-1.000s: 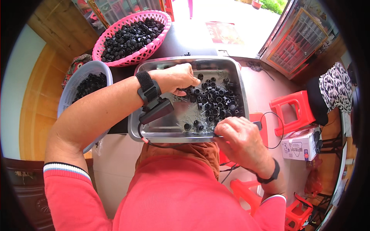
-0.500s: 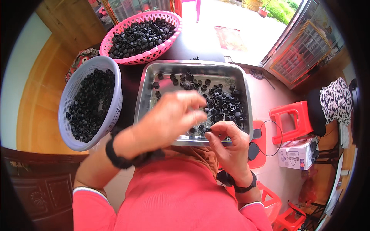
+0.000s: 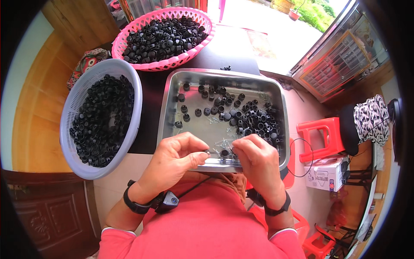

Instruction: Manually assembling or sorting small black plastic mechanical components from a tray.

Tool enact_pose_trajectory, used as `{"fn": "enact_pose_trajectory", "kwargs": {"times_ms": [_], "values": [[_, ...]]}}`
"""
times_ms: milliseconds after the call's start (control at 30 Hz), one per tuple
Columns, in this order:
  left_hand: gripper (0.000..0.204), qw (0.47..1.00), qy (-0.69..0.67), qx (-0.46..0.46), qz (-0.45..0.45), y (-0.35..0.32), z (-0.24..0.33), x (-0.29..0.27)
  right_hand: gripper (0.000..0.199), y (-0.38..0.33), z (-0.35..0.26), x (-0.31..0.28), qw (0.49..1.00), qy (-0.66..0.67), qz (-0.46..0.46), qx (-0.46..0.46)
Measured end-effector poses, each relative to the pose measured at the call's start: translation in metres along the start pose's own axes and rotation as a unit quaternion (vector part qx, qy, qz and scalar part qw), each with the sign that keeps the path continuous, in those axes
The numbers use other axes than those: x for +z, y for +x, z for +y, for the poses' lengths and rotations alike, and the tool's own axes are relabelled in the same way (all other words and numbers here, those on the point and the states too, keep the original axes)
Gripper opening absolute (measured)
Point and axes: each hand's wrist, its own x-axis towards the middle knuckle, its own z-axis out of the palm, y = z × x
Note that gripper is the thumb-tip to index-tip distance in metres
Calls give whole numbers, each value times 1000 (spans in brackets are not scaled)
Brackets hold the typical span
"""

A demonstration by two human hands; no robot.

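Over the near edge of a metal tray [image 3: 189,134], my left hand [image 3: 174,157] is closed in a pinch. A small dark piece shows at its thumb and index tips, too small to name. My right hand [image 3: 261,162] is also closed, its fingertips pressed together low in the tray; what they hold, if anything, is hidden. Between the hands stands a black plastic cap [image 3: 224,153]. Thin silver screws [image 3: 222,143] lie loose around it. Farther back, a heap of hollow black caps [image 3: 258,121] fills the tray's right side, with several more scattered toward its far left.
A pink woven basket [image 3: 161,65] heaped with black pieces stands at the back left. Nearer, a lavender plastic basket [image 3: 137,99] holds more of them, tilted. On the right are a red stool [image 3: 321,129] and a white box [image 3: 325,178]. The dark table [image 3: 146,116] bears the tray.
My left hand has drawn back left and down from over the tray's middle. My right hand has turned, with its fingertips now pointing down among the screws. The view has shifted slightly.
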Motion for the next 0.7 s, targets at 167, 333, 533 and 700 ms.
{"fn": "enact_pose_trajectory", "kwargs": {"times_ms": [167,333,533,700], "values": [[14,1000,-30,-3,9,-2,-7,-21,6,15,6,12,980,-145,-129,47],[17,996,-85,31,20,-6,-13,-35,6,22,0,14,964,-182,-189,52],[22,995,-98,5,16,-10,-12,-43,7,26,-1,13,959,-180,-217,37],[21,996,-82,39,4,-7,-18,-45,3,30,1,14,966,-144,-214,31]]}}
